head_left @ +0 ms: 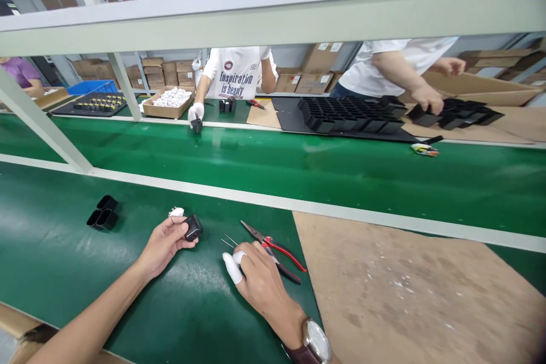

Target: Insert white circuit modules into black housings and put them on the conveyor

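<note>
My left hand grips a small glossy black plastic housing between thumb and fingers, just above the green bench. Behind those fingertips lies a small white part, partly hidden. Wearing white finger cots on two fingers, my right hand is closed on thin metal tweezers; only their two prongs stick out, pointing away to the left. Beside and partly behind it, red-and-black needle-nose pliers lie on the bench. Several empty black housings stand in a cluster to the left.
A stained cardboard sheet covers the bench at right. White rails border a green conveyor belt. Across it, a gloved co-worker's hand holds a black part, near a box of white parts; another person handles black housings.
</note>
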`<control>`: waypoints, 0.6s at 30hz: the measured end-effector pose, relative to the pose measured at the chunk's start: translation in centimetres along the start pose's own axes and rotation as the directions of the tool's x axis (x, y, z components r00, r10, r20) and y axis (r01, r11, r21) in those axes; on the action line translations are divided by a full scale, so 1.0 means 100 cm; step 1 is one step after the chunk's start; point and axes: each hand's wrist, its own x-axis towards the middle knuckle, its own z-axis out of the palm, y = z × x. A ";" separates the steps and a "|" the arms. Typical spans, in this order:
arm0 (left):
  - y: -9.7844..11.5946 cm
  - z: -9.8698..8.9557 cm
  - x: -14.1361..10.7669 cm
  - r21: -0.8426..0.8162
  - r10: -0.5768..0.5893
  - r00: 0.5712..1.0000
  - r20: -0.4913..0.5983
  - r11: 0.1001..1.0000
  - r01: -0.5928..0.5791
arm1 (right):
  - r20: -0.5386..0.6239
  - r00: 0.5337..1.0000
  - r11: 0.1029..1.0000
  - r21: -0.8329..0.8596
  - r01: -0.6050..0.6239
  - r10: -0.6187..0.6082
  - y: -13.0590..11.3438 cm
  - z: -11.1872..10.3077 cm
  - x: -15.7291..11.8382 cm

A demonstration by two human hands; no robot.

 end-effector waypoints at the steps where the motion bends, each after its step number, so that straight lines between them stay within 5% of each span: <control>1: 0.001 0.001 0.000 0.028 0.041 0.999 0.005 0.999 -0.041 | -0.009 1.000 1.000 -0.003 -0.019 0.019 0.001 0.000 0.000; 4: 0.005 0.001 0.001 0.090 0.221 0.974 -0.042 0.972 -0.217 | 0.006 0.996 0.995 -0.063 -0.083 0.084 0.004 0.002 -0.001; 6: 0.010 -0.005 0.004 0.161 0.388 0.912 -0.135 0.916 -0.367 | 0.055 0.996 0.989 -0.133 -0.068 0.076 0.006 0.004 -0.003; 9: 0.016 -0.021 0.008 0.458 0.681 0.698 -0.223 0.705 -0.541 | 0.131 0.989 0.975 -0.221 -0.033 0.063 0.010 0.008 -0.007; 11: 0.014 -0.030 0.008 0.662 0.798 0.593 -0.113 0.505 -0.554 | 0.153 0.986 0.965 -0.262 -0.031 0.073 0.012 0.011 -0.010; 14: 0.005 -0.031 0.006 0.756 0.787 0.613 0.075 0.355 -0.549 | 0.150 0.986 0.955 -0.295 -0.021 0.068 0.014 0.015 -0.013; 18: -0.005 -0.019 0.004 0.753 0.734 0.669 0.112 0.377 -0.540 | 0.137 0.990 0.955 -0.298 -0.002 0.045 0.015 0.018 -0.014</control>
